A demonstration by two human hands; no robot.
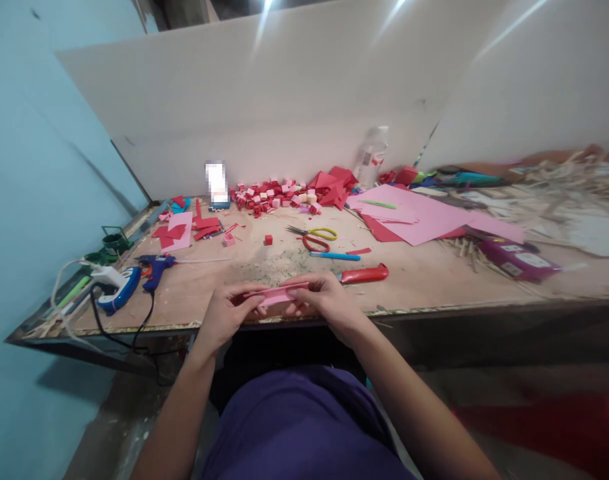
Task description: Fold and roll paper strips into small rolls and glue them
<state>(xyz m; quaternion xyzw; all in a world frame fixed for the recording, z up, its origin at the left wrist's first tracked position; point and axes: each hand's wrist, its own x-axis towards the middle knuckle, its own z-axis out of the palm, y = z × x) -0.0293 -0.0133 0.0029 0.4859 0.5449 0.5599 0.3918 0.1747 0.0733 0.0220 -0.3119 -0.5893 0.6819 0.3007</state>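
Observation:
Both hands meet at the table's front edge around one narrow pink paper strip point(277, 295), which looks folded lengthwise. My left hand point(233, 308) pinches its left end between thumb and fingers. The other end is pinched by my right hand point(325, 298). Just right of the hands lies a red-handled knife point(367, 274). Beyond it are a blue pen point(335, 256) and scissors point(318, 238) with one yellow and one red handle loop. A small red paper cube point(269, 240) sits alone past the hands.
Many small red and pink cubes point(274, 195) are heaped at the back, near a lit phone point(217, 183) and a plastic bottle point(373, 160). Pink sheets point(424, 213) and a purple packet point(517, 259) lie right. A glue gun point(157, 269) and power strip point(118, 292) with cables lie left.

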